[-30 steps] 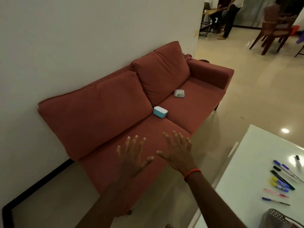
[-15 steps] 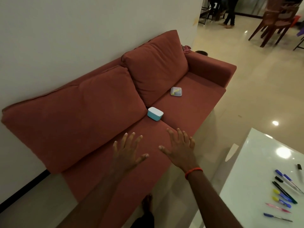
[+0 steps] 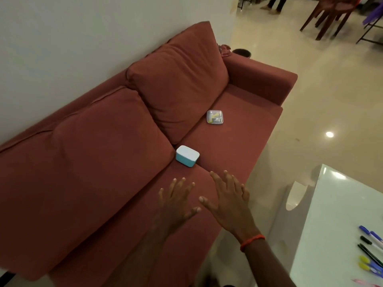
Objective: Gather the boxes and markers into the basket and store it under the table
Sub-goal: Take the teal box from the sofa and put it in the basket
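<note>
A teal box with a white lid [image 3: 187,156] lies on the red sofa seat, at the seam between the two seat cushions. Farther along the seat lies a clear plastic box [image 3: 215,116] with something yellow inside. My left hand [image 3: 176,204] and my right hand [image 3: 228,199] are stretched out side by side over the seat, fingers spread, holding nothing, a short way in front of the teal box. Several markers [image 3: 371,251] lie on the white table at the lower right. No basket is in view.
The red sofa [image 3: 234,146] stands against a white wall with two large back cushions. The white table [image 3: 331,224] is at the lower right, with a narrow gap of floor between it and the sofa. Wooden chairs [image 3: 329,15] and a person's legs stand far off.
I have come nearer to the sofa, and both open hands have moved forward toward the teal box. The basket seen at the table's near edge a second ago has dropped out of view.
</note>
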